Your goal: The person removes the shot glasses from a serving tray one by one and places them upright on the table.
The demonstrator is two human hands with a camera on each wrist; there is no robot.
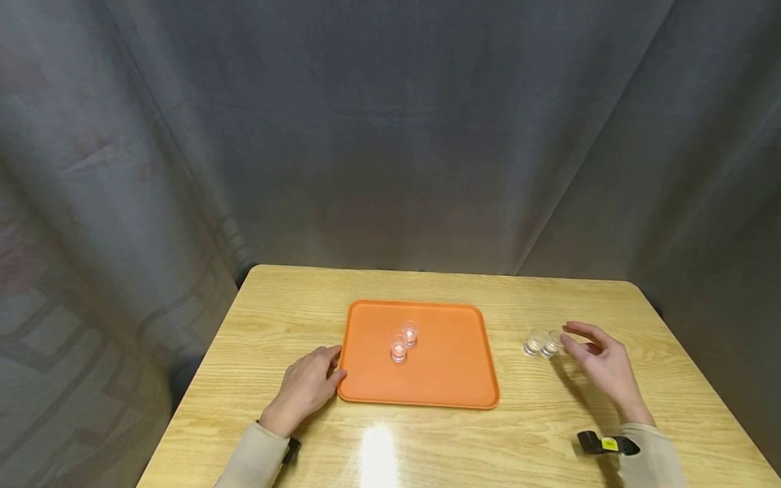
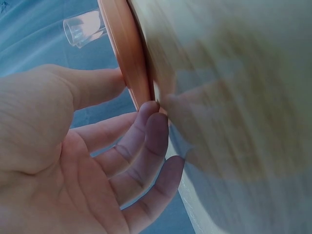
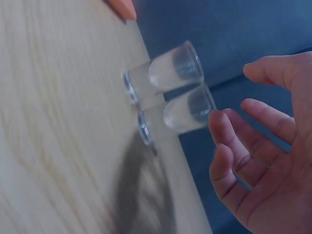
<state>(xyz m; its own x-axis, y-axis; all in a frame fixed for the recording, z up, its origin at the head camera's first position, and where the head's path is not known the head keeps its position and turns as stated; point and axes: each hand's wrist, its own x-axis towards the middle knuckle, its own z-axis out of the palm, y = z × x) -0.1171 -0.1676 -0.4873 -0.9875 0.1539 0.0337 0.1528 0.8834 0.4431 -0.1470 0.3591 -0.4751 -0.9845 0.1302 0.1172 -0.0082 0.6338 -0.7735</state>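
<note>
An orange tray (image 1: 427,379) lies on the table, and two small clear shot glasses (image 1: 398,350) stand close together on it. My left hand (image 1: 307,385) holds the tray's left edge; in the left wrist view the thumb (image 2: 100,87) meets the rim and curled fingers (image 2: 156,136) lie along its outer side. Right of the tray, two more clear shot glasses (image 1: 532,343) stand side by side on the table. My right hand (image 1: 604,366) is beside the nearer of these glasses (image 3: 180,114), thumb and fingers apart; one fingertip appears close to its rim, contact unclear.
The wooden table (image 1: 293,298) extends around the tray, with a bright light reflection near its front. A grey curtain (image 1: 390,135) hangs behind and at both sides. Black wrist straps (image 1: 610,444) sit over the beige sleeves (image 1: 653,461).
</note>
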